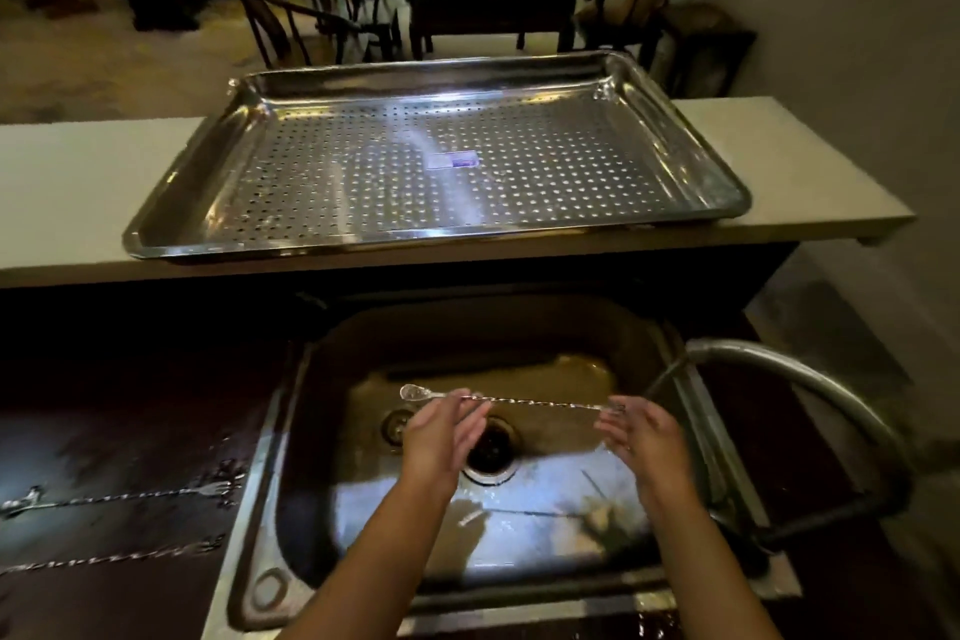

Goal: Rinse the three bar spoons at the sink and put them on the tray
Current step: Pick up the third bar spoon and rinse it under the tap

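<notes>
Three bar spoons in view. One spoon (511, 400) held level over the sink (291, 457), bowl end to the left, twisted shaft running across to the right. Left hand (441, 431) pinches the shaft near the bowl, fingertips closed on it; right hand (641, 437) holds the far end, fingers loosely curled, tips on the metal. Spoon sits above the drain (491, 452), clear of the basin floor. Faucet (779, 369) arches in from the right, spout near the right hand; cannot tell whether water is running.

Two other spoons lie on the dark wet counter (130, 405) left of the sink: upper spoon (119, 496) and lower spoon (109, 559), roughly parallel, forked ends pointing toward the sink, apart from each other.

Perforated steel tray (717, 182) rests on the pale raised ledge (67, 182) behind the sink, a small label (453, 160) near its middle, no spoons in it

Chairs (311, 5) and a dark table (493, 10) beyond the ledge
</notes>
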A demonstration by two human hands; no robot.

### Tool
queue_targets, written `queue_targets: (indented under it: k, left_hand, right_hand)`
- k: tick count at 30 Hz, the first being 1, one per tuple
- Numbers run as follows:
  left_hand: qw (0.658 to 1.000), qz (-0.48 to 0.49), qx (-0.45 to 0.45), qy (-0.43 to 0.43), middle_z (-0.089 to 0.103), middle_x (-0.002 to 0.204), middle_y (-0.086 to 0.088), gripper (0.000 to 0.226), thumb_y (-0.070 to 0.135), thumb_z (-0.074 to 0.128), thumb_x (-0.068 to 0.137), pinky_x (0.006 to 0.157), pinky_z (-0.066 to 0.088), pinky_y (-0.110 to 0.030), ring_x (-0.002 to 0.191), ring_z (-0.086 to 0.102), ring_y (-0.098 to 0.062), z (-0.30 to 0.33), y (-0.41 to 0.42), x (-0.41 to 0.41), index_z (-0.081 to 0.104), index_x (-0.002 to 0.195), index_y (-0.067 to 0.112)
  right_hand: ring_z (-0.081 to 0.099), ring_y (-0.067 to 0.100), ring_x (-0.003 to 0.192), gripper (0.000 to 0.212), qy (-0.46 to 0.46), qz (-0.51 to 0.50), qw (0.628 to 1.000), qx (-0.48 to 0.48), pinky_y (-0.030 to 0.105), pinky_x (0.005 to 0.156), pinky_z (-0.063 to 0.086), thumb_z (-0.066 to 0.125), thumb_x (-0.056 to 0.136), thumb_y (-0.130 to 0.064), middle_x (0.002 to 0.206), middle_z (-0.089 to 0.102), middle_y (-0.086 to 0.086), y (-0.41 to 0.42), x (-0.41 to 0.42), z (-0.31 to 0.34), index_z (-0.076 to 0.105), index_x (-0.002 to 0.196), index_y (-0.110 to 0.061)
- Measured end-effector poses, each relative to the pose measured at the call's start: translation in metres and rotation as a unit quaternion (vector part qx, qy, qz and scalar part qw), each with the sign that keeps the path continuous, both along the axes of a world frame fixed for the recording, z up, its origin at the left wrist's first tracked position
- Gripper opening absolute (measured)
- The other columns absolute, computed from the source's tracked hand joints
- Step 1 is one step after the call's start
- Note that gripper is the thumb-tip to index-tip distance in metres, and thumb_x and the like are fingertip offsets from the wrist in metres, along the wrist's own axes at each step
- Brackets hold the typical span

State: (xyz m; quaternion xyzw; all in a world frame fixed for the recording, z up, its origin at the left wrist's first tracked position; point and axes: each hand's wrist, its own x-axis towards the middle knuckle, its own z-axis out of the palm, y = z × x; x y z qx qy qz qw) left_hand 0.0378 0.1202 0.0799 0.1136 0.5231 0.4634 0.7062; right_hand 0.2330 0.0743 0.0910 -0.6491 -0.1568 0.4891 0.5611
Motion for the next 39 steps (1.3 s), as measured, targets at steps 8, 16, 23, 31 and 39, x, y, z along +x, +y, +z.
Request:
queue_targets:
  k: [8,16,23,31,39]
  left_hand:
    - [0.999,0.04,0.012,0.026,0.067,0.085,-0.014,0.011,0.007,0.051,0.093,0.06,0.057,-0.019,0.06,0.071,-0.011,0.001,-0.01,0.037,0.059,0.087,0.004]
    - [0.996,0.049,0.039,0.062,0.067,0.089,-0.015,0.01,0.008,0.052,0.092,0.069,0.058,-0.025,0.082,0.067,-0.023,0.003,-0.011,0.044,0.06,0.089,0.004]
    - [0.996,0.067,0.038,0.04,0.065,0.091,-0.018,0.013,0.007,0.049,0.094,0.081,0.055,-0.03,0.082,0.067,-0.022,-0.004,-0.018,0.055,0.059,0.088,0.003]
    - [0.998,0.058,0.036,0.009,0.066,0.087,-0.017,0.016,0.009,0.048,0.094,0.064,0.058,-0.019,0.063,0.071,-0.012,-0.01,-0.028,0.078,0.058,0.099,-0.003]
    - [0.998,0.051,0.034,-0.011,0.068,0.088,-0.015,0.013,0.008,0.05,0.093,0.063,0.058,-0.019,0.084,0.067,-0.021,0.0,-0.026,0.088,0.061,0.089,0.003]
  right_hand:
    - [0.067,0.015,0.064,0.011,-0.005,-0.008,1.0,0.005,0.013,0.05,0.054,0.062,0.083,0.0,0.078,0.068,0.009,0.0,0.026,-0.011,0.059,0.093,-0.004]
    - [0.07,0.016,0.061,0.007,0.044,-0.039,0.998,0.028,0.016,0.049,0.055,0.052,0.092,-0.01,0.082,0.068,0.016,0.0,0.034,-0.027,0.058,0.09,-0.008]
    - [0.066,0.019,0.08,0.025,0.099,-0.162,0.979,0.069,0.013,0.055,0.055,0.067,0.079,0.0,0.09,0.066,0.013,0.003,0.01,-0.021,0.057,0.102,0.0]
    - [0.067,0.013,0.07,0.012,0.123,-0.109,0.984,0.063,0.013,0.056,0.054,0.064,0.081,0.003,0.076,0.068,0.006,0.004,-0.043,-0.018,0.061,0.079,-0.009]
    - [0.065,0.025,0.084,0.017,0.125,-0.123,0.982,0.071,0.025,0.062,0.056,0.043,0.095,-0.01,0.098,0.064,0.02,0.002,0.019,-0.004,0.056,0.085,-0.005]
